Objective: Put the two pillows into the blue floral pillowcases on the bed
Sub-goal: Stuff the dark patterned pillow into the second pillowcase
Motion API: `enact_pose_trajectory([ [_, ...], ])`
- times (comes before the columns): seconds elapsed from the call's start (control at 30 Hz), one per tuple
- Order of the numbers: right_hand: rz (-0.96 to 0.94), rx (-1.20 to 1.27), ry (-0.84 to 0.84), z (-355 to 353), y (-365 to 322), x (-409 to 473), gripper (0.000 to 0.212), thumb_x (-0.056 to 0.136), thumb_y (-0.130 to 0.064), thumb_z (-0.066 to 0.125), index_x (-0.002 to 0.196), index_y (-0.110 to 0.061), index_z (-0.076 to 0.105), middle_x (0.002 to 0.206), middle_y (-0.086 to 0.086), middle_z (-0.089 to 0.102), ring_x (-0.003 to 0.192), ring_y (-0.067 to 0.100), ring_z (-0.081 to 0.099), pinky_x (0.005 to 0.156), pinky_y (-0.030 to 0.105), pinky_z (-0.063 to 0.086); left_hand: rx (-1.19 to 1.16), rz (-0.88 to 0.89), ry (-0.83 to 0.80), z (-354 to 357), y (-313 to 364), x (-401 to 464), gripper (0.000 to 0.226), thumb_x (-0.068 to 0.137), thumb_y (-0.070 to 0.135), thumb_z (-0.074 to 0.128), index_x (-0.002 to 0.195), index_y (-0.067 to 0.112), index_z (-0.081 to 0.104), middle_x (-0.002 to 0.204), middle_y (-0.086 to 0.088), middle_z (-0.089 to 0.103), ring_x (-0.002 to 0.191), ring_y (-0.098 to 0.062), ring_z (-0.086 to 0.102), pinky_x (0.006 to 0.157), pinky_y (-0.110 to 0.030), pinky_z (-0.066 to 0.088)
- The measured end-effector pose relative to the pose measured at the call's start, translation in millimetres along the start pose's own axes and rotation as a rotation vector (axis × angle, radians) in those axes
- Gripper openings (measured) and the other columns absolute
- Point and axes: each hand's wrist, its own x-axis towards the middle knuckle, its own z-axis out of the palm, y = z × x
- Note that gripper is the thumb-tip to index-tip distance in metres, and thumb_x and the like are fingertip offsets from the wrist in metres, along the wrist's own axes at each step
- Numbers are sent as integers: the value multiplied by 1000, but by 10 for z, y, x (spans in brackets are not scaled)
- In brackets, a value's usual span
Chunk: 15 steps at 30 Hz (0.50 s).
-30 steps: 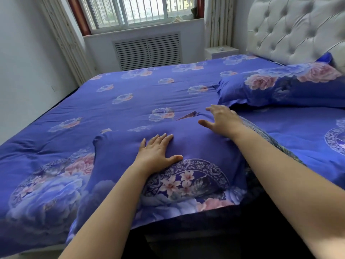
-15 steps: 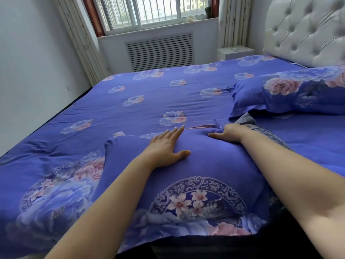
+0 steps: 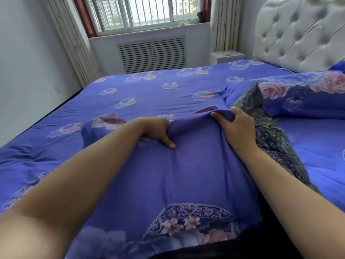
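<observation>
A blue floral pillowcase (image 3: 186,176) with a pillow inside lies close in front of me on the bed. My left hand (image 3: 155,130) grips the case's far edge, thumb on top. My right hand (image 3: 235,126) pinches the same edge a little to the right, bunching the cloth between the hands. Along the case's right side a dark patterned pillow fabric (image 3: 268,135) sticks out. A second pillow in a blue floral case (image 3: 302,98) lies at the right, by the headboard.
The bed is covered by a blue floral sheet (image 3: 149,94). A white tufted headboard (image 3: 298,34) stands at the right, a small white nightstand (image 3: 226,56) beside it. A window, a radiator grille (image 3: 152,54) and curtains are beyond the bed.
Both hands went from lying flat on the pillow to gripping the case's far edge and lifting it. The dark pillow fabric now shows more at the right. My view came closer.
</observation>
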Motion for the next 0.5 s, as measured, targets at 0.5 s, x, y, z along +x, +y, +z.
enact_pose_trajectory([
  [0.5, -182, -79, -895, 224, -931, -627, 19, 84, -36, 67, 98, -25, 60, 88, -8, 68, 78, 11, 61, 77, 32, 50, -875, -360, 894, 387, -894, 46, 9, 83, 21, 55, 87, 15, 50, 95, -19, 62, 94, -37, 59, 75, -38, 44],
])
